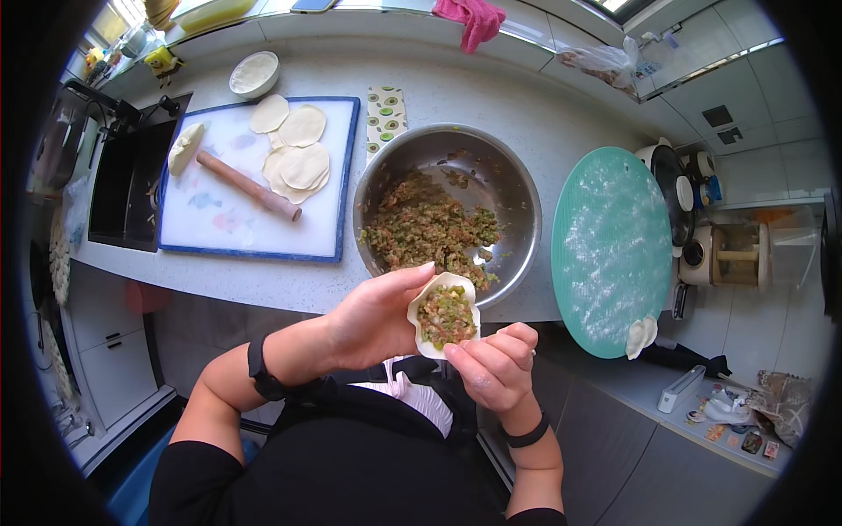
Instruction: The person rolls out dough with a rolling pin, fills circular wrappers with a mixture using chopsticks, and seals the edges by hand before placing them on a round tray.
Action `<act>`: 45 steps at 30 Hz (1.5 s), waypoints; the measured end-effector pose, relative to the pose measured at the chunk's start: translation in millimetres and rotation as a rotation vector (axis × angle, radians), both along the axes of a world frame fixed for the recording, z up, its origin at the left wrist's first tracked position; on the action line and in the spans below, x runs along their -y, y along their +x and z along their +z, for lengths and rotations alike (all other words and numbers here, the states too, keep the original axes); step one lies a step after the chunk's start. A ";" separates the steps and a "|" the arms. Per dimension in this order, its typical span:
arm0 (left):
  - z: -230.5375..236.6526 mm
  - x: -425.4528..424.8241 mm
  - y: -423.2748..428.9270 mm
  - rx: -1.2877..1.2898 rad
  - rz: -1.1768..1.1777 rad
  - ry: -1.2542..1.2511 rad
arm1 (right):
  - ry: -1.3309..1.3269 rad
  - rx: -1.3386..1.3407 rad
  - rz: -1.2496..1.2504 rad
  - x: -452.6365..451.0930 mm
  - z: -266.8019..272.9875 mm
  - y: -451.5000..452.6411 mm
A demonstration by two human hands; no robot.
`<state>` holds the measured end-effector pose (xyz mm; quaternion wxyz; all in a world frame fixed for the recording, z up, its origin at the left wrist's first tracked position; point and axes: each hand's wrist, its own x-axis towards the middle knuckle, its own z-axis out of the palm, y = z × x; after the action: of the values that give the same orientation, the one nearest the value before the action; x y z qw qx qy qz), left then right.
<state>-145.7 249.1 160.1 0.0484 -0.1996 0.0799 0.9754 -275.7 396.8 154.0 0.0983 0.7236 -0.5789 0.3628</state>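
Observation:
An open dumpling wrapper with chopped filling on it rests in my left hand. The fingers of my right hand pinch the wrapper's lower edge. Just beyond them is a steel bowl, partly full of minced filling. To the left, a blue-edged cutting board bears a wooden rolling pin, a piece of dough and several round wrappers. On the right, a green floured tray holds folded dumplings at its near edge.
A bowl of flour stands behind the board, and a black sink lies to its left. An avocado-print cloth or mat is partly under the steel bowl. Small appliances stand beyond the green tray. The counter's front edge runs below the bowl.

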 end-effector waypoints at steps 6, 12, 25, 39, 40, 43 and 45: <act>4.9 -9.5 9.1 -0.128 -0.045 -0.614 | 0.036 0.413 -0.091 4.5 11.1 7.0; 10.9 -16.9 7.9 -0.194 0.059 -1.519 | 0.113 0.459 -0.131 6.6 24.4 8.6; 14.9 -21.6 12.5 -0.204 0.036 -1.446 | 0.233 0.553 -0.225 3.6 40.2 8.6; 20.1 -25.5 12.3 -0.134 0.053 -1.469 | 0.047 0.409 -0.155 2.7 35.6 10.2; 20.1 -25.2 12.8 -0.138 0.044 -1.472 | 0.016 0.357 -0.154 2.6 35.3 10.5; 18.0 -25.2 15.8 -0.129 0.034 -1.528 | -0.015 0.275 -0.112 6.5 38.4 7.6; 12.7 -30.8 15.2 -0.063 0.266 -1.393 | 0.056 0.484 -0.298 11.0 48.6 9.8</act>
<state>-130.5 279.9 172.8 -0.2122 -0.1639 0.6616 0.7003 -265.9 385.8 202.6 -0.0106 0.5252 -0.6953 0.4906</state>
